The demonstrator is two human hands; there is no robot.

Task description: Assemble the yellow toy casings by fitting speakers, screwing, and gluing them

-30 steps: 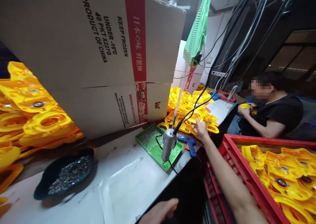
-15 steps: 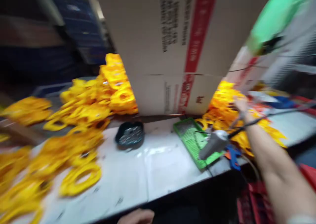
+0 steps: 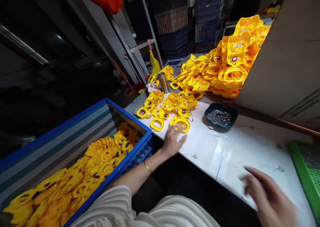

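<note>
My left hand [image 3: 173, 141] reaches over the table's front edge with its fingers spread. Its fingertips are at a yellow plastic ring-shaped part [image 3: 184, 127]; whether they touch it I cannot tell. Beside that lies another yellow ring part [image 3: 157, 124], with several yellow molded plastic shells [image 3: 172, 101] just behind. Over the right part of the white tabletop [image 3: 203, 150] hovers my right hand [image 3: 268, 197], slightly blurred, fingers apart and nothing in them. A dark teal bowl [image 3: 221, 115] of small metal pieces, seemingly screws, stands between the hands, farther back.
A blue crate [image 3: 106, 101] full of yellow parts stands at the left. Behind the table are a heap of yellow shells [image 3: 232, 60], a metal cylinder [image 3: 163, 82] and a large cardboard box [image 3: 287, 63]. A green basket [image 3: 300, 173] sits at the right edge.
The view has swung left, bringing the blue crate into sight. My left hand has come up to the yellow rings. My right hand has left the yellow pile beyond the green basket.
</note>
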